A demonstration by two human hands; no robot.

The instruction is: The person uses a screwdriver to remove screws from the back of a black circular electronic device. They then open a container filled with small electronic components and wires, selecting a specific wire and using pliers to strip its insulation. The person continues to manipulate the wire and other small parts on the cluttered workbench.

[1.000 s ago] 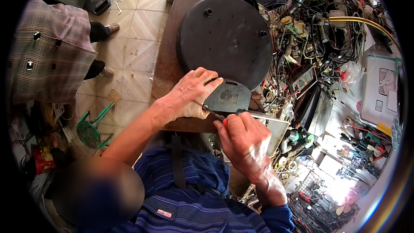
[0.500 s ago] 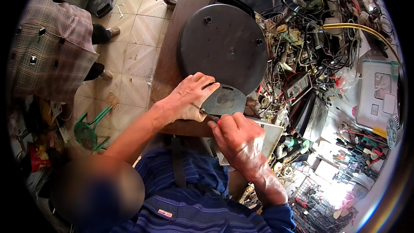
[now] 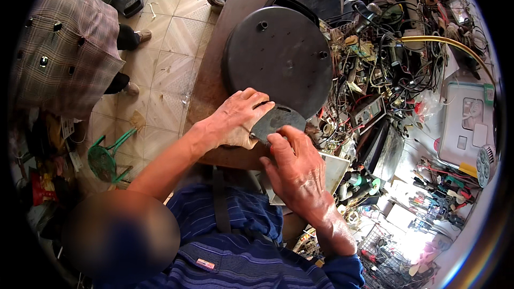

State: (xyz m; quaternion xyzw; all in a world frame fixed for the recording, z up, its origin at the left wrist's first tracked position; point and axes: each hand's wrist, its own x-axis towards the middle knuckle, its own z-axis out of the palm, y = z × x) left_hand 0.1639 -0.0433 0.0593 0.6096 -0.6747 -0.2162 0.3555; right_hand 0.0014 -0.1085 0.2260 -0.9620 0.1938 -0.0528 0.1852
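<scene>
A round black appliance (image 3: pixel 278 53) lies with its flat side up on the brown table, small round feet showing. From its near side juts a dark grey handle section (image 3: pixel 278 119). My left hand (image 3: pixel 243 118) grips the left edge of this section, fingers on top and thumb at the near corner. Over the section's near right part, my right hand (image 3: pixel 297 168) is closed round what looks like a red-handled screwdriver (image 3: pixel 272 151). Only a bit of red shows between the fingers; its tip is hidden.
The brown table (image 3: pixel 206 96) carries the appliance. Tangled cables and electronic parts (image 3: pixel 375 53) crowd its right side. A grey-white case (image 3: pixel 466 123) stands far right. A green stool (image 3: pixel 104 160) is on the tiled floor. At upper left stands a person in a plaid garment (image 3: pixel 69 53).
My right hand has turned and its fingers have shifted up over the handle section, covering more of it. My left hand keeps its grip. The appliance stays in place.
</scene>
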